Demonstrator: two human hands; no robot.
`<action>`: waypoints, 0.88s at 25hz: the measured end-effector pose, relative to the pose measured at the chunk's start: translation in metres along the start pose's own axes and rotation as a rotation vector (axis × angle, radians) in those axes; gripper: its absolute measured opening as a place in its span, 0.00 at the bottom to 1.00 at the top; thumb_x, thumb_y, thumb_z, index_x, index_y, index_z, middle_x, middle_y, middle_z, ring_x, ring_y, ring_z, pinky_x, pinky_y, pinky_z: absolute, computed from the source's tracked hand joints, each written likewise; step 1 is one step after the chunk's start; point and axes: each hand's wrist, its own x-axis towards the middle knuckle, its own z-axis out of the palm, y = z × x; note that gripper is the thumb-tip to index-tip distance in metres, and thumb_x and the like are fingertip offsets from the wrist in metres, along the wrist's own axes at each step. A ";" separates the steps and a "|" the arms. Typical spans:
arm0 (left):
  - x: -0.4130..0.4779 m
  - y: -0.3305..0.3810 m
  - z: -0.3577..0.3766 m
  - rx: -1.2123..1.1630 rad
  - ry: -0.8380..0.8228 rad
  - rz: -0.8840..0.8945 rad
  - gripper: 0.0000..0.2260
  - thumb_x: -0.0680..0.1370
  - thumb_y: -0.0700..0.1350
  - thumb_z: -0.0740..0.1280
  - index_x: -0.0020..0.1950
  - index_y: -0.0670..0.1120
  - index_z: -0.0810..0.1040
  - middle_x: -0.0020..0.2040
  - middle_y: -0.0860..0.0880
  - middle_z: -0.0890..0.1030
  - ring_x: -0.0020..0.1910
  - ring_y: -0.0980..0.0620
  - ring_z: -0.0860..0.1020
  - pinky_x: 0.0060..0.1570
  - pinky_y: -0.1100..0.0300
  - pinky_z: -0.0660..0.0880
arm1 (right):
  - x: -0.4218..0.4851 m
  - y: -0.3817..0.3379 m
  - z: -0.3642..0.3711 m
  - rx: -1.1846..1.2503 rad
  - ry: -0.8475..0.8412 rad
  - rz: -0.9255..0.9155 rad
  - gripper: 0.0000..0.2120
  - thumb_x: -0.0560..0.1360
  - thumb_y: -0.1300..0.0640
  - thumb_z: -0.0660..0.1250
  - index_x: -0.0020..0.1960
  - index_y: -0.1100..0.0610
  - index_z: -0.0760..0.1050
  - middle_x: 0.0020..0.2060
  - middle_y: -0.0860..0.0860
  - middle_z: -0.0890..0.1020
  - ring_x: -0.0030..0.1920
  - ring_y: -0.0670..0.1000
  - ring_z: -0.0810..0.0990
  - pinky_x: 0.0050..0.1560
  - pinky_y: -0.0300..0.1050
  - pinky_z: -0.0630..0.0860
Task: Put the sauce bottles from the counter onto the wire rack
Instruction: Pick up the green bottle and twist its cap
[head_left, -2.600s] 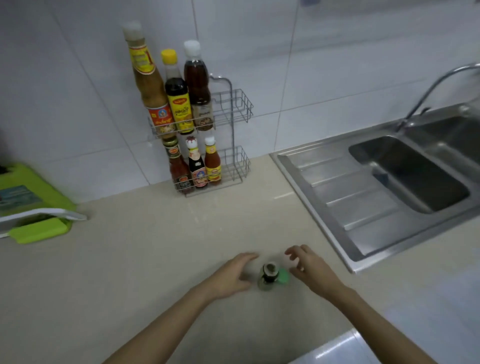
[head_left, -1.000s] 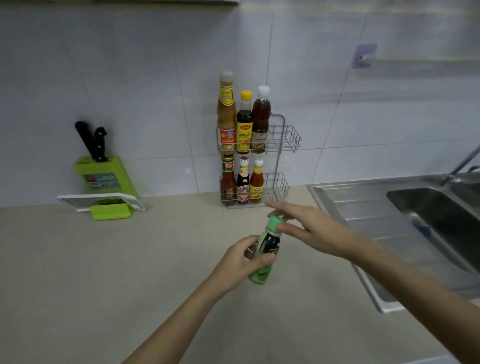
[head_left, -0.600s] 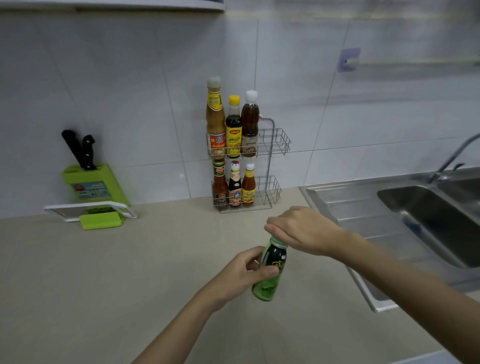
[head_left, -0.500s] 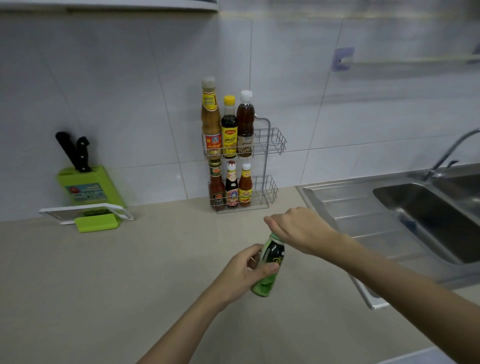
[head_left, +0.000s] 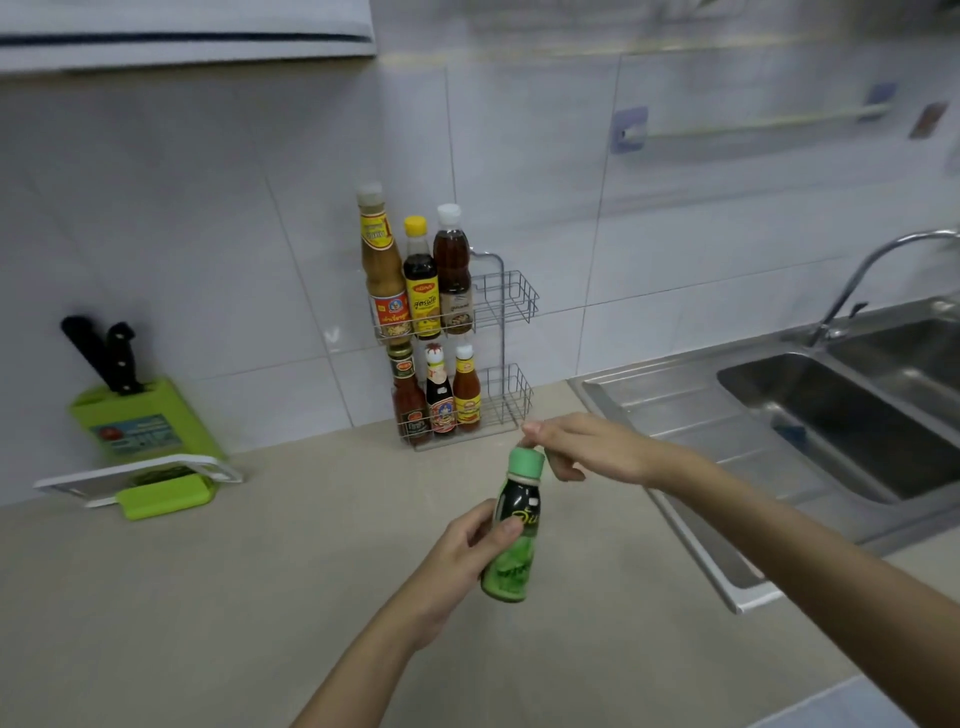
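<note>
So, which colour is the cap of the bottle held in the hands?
Green, a light mint shade. The cap shows clearly in the head view.

White tiled wall, beige counter, steel sink at right.

Labels on rack bottles and held green bottle carry print, too blurred to read. Sticker on knife block likewise illegible.
</note>
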 end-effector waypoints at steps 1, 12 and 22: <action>-0.001 0.002 -0.003 -0.059 -0.017 -0.027 0.16 0.75 0.53 0.68 0.58 0.46 0.78 0.48 0.50 0.80 0.50 0.54 0.78 0.53 0.59 0.73 | 0.000 0.000 -0.001 0.031 0.016 -0.055 0.23 0.77 0.37 0.54 0.49 0.55 0.77 0.32 0.52 0.77 0.34 0.48 0.74 0.42 0.47 0.72; 0.001 -0.002 -0.008 0.107 0.063 0.022 0.12 0.75 0.54 0.68 0.52 0.48 0.78 0.40 0.58 0.79 0.43 0.60 0.77 0.45 0.67 0.72 | 0.032 -0.001 0.032 -0.547 0.069 0.179 0.15 0.71 0.60 0.68 0.53 0.64 0.67 0.39 0.61 0.79 0.35 0.62 0.80 0.28 0.47 0.67; 0.021 -0.014 -0.033 0.231 0.078 -0.066 0.14 0.75 0.57 0.68 0.51 0.47 0.77 0.42 0.50 0.76 0.43 0.55 0.75 0.46 0.58 0.70 | 0.052 0.023 0.045 -0.480 0.091 0.068 0.24 0.79 0.41 0.54 0.41 0.62 0.71 0.36 0.59 0.78 0.36 0.55 0.74 0.37 0.48 0.68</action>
